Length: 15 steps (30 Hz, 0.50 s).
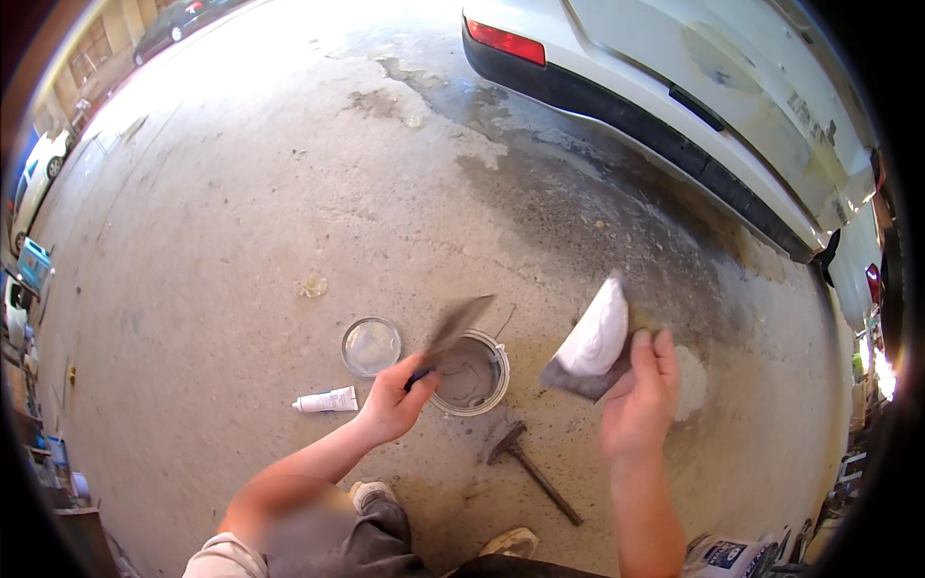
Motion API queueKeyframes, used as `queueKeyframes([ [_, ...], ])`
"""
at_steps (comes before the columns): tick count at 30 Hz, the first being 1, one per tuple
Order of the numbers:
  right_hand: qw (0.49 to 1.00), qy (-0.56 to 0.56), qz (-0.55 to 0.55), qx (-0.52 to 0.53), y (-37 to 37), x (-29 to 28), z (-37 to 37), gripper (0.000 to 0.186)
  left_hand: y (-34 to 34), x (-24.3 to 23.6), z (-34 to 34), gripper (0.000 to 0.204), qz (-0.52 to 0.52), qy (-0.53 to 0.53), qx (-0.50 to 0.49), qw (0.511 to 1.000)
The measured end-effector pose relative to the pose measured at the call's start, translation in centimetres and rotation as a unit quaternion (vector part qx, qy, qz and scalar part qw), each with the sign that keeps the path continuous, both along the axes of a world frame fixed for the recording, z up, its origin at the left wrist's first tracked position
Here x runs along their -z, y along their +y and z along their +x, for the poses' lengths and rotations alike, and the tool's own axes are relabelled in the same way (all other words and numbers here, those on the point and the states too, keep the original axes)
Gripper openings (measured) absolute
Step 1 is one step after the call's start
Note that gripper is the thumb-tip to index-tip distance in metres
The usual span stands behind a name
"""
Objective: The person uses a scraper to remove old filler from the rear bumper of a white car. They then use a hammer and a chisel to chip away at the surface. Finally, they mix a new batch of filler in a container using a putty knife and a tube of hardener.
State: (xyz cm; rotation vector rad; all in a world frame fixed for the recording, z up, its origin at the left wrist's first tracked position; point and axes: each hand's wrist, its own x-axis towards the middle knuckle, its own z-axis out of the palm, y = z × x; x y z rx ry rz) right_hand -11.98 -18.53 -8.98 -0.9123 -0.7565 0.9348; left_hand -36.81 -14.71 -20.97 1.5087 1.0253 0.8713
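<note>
My left hand (390, 403) is closed round the handle of a putty knife (459, 324), its wide dark blade pointing up and away over an open can (503, 380) of grey paste. In my right hand (644, 400), fingers and thumb grip the edge of a flat dark spreading plate (568, 380). A thick whitish mound of filler (599, 337) sits on that plate, which is tilted. The blade and the plate are apart. Left of the can lie its round lid (371, 348) and a white tube (327, 400) with a narrow nozzle.
A hammer (535, 472) lies on the concrete floor (241, 260) by my shoes (511, 542). Ahead on the right stands a white vehicle (674, 106) with a black lower bumper and patched panels. A white bag or bucket (727, 556) is at the lower right. Other cars stand far left.
</note>
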Motion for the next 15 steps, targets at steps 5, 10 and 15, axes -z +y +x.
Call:
queueKeyframes([
  [5,0.997,-0.066,0.047,-0.005,-0.4,-0.2,-2.5,0.032,-2.3,-2.5,0.4,0.037,-0.342,-0.184,0.228,0.893],
  [10,0.922,-0.347,0.024,-0.17,-0.6,-0.7,-2.9,0.032,-3.0,-2.4,0.2,0.034,-0.342,-0.185,0.198,0.9],
  [15,0.871,-0.447,-0.025,-0.204,-0.6,-0.8,-2.4,0.037,-3.4,-2.4,0.0,0.034,-0.352,-0.194,0.176,0.898],
])
